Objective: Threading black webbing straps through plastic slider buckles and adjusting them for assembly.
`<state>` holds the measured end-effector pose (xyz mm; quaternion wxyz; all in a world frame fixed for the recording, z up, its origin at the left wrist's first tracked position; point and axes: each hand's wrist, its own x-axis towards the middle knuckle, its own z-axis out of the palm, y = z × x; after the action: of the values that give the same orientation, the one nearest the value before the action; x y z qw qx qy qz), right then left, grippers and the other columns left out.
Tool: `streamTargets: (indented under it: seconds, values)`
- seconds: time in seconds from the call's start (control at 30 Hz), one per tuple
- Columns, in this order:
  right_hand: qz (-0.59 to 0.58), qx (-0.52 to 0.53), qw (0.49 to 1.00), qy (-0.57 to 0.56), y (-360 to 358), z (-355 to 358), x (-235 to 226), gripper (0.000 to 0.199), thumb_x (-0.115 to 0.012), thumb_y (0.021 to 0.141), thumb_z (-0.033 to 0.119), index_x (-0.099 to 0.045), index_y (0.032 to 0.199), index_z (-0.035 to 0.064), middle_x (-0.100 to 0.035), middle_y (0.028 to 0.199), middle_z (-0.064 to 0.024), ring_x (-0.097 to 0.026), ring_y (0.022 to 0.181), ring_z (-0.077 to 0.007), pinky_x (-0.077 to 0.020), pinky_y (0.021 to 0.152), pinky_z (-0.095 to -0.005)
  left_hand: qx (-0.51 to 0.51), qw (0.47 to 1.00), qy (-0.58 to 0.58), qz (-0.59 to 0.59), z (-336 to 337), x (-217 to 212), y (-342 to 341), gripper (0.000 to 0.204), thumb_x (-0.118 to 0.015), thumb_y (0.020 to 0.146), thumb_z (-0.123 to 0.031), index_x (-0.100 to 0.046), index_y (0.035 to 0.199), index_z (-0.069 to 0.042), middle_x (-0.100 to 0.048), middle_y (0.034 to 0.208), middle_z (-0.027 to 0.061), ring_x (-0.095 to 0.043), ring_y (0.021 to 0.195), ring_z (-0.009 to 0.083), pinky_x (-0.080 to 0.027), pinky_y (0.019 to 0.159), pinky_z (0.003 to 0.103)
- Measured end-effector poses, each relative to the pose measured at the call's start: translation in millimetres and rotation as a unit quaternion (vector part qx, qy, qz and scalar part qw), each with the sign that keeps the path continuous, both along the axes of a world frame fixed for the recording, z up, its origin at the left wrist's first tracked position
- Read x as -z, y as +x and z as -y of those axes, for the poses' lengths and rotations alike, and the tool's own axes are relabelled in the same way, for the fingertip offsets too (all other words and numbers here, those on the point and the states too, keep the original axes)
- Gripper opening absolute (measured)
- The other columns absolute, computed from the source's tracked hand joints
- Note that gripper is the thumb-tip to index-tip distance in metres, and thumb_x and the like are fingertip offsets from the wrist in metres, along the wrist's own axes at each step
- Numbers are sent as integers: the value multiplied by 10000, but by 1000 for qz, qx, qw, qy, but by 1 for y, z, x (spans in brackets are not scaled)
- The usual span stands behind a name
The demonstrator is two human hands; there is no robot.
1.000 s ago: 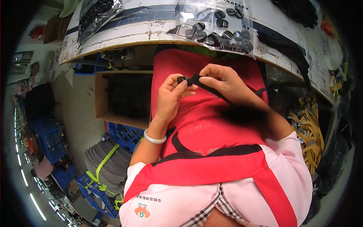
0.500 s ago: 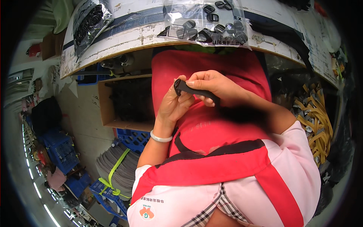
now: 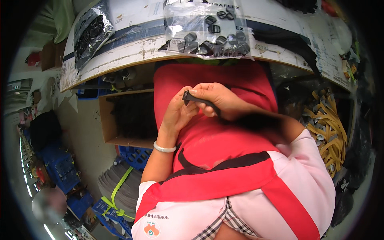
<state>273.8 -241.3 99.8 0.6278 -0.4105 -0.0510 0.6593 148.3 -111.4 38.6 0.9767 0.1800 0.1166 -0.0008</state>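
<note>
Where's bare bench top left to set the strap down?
Bare white table top lies between the left bag of black parts and the clear bag of buckles. Right of that bag, black straps crowd it. Both hands hold the black strap over the lap.

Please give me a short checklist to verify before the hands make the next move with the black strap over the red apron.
1. Both hands on the strap: left hand and right hand both touch the black strap. Ok.
2. Strap end visible: one end shows at the fingertips. Ok.
3. Buckle already on the strap: cannot tell, fingers cover it.
4. Spare buckles near: clear bag of black buckles lies on the table edge. Ok.
5. Strap free of the red apron: its far part is blurred, cannot tell.
</note>
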Motion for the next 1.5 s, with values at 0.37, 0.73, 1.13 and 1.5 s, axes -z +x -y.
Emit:
streamTargets:
  seconds: [0.37, 0.73, 1.13, 1.5]
  values:
    - [170, -15, 985, 30, 19, 1, 26, 196, -600, 947, 152, -619, 1080, 9, -649, 873, -45, -600, 736, -84, -490, 642, -210, -60, 985, -24, -157, 8, -13, -7, 254, -561, 956, -132, -565, 1168, 9, -669, 973, 88, -669, 870, 159, -559, 692, 224]
    - [405, 47, 912, 45, 6, 11, -17, 53, -605, 907, 37, -571, 884, 4, -585, 655, -8, -544, 545, -43, -410, 462, -191, -205, 916, 311, -147, 15, -35, 3, 192, -620, 917, -70, -665, 1027, 81, -697, 928, 132, -686, 813, 185, -587, 730, 287]
    - [292, 97, 952, 13, 3, 2, 7, 162, -589, 940, 130, -577, 993, -22, -624, 792, -58, -605, 611, -86, -516, 527, -226, -244, 855, 446, -99, 21, -37, 0, 188, -661, 868, -1, -692, 1051, 30, -668, 893, 48, -638, 825, 121, -534, 732, 221]
    - [181, -168, 969, 26, 14, -4, 0, 220, -604, 944, 242, -628, 907, 26, -585, 686, -7, -535, 542, -60, -436, 501, -204, -134, 829, 540, -52, -2, -55, -36, 134, -661, 810, 86, -692, 938, 62, -655, 874, 70, -608, 801, 129, -476, 715, 226]
